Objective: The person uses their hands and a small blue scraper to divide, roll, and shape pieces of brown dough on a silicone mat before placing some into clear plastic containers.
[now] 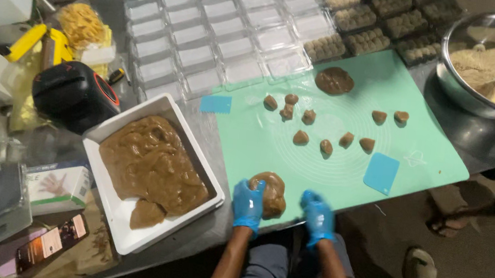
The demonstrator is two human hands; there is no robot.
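Head view looked down on a brown lump of dough (272,193) at the near edge of a green mat (343,168). The lump was roughly oval, its long axis running from the near edge away toward the far side of the mat, tilted slightly left. The left hand (248,204), in a blue glove, was cupped against the lump's left side, fingers curled loosely around it and touching it. The right hand (317,215), also gloved in blue, lay just beside the lump on the mat with fingers bent; whether it touched the dough could not be told, and it held nothing that showed. The lump's near underside was hidden behind the left hand. Small dough pieces (326,132) lay scattered farther out on the mat, with a flat round piece (334,80) beyond them and a blue scraper (381,173) to the right. A white tray (125,234) of brown dough sat left of the mat. A steel bowl (452,88) was cut off at the upper right edge.
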